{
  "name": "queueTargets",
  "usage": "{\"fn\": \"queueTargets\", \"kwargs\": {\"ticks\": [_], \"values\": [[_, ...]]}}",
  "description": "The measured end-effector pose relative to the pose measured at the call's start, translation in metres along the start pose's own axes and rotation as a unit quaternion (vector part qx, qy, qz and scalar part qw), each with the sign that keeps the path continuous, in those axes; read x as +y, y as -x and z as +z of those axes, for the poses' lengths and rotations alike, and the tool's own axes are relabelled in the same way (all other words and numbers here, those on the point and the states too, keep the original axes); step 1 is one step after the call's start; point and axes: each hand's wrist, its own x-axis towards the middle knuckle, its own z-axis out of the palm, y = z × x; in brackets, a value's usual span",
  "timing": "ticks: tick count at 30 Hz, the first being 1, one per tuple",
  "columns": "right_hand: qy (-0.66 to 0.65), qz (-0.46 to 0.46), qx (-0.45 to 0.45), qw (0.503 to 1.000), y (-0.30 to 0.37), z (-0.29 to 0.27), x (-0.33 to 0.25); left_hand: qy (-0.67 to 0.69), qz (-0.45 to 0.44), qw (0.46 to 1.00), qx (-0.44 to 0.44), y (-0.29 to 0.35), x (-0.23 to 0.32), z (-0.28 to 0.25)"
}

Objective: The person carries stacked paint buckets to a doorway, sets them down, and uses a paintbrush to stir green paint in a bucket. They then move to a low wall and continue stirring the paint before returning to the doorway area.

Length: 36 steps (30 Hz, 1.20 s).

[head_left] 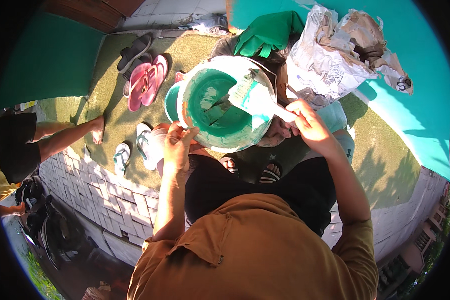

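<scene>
My right hand (309,126) is closed around the handle of a wide paintbrush (257,100). White and turquoise paint coats the brush, and its bristles point left over the bucket's opening. Between my knees stands a round, pale paint bucket (186,102), with green paint smeared over its inner wall and a greyish patch at the bottom. At the bucket's near left rim is my left hand (177,145), fingers bent and gripping the edge. A smaller green container (172,101) sits against the bucket's left side, partly hidden by it.
Pink flip-flops (148,84), dark sandals (135,52) and grey-white slippers (121,159) lie to the left. Beyond the bucket are a green cloth bag (270,32) and a torn white sack (325,55). A turquoise wall (410,30) rises right. Another person's bare leg (67,142) extends in from the left.
</scene>
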Motion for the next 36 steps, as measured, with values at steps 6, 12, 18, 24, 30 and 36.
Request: {"fn": "queueTargets", "kwargs": {"ticks": [6,12,18,24,30,36], "values": [[0.318,-0.229,0.028,0.919,-0.012,0.001,-0.011,0.014,0.005,1.000,-0.007,0.002,0.002,-0.004],[0.325,-0.094,0.013,0.941,-0.019,0.004,-0.015,0.019,0.006,1.000,-0.010,-0.002,-0.006,-0.007],[0.294,-0.116,-0.011,0.949,-0.019,0.010,-0.025,0.035,0.004,0.999,-0.029,-0.004,-0.009,-0.009],[0.408,-0.100,-0.109,0.901,-0.035,0.022,-0.027,0.063,-0.011,0.998,-0.025,-0.004,-0.014,-0.014],[0.576,-0.207,-0.059,0.788,-0.064,0.055,-0.032,0.002,0.005,0.999,-0.046,-0.008,-0.026,-0.018],[0.609,-0.297,-0.052,0.734,-0.089,0.070,-0.016,-0.029,0.016,0.997,-0.076,-0.002,-0.024,-0.022]]}}
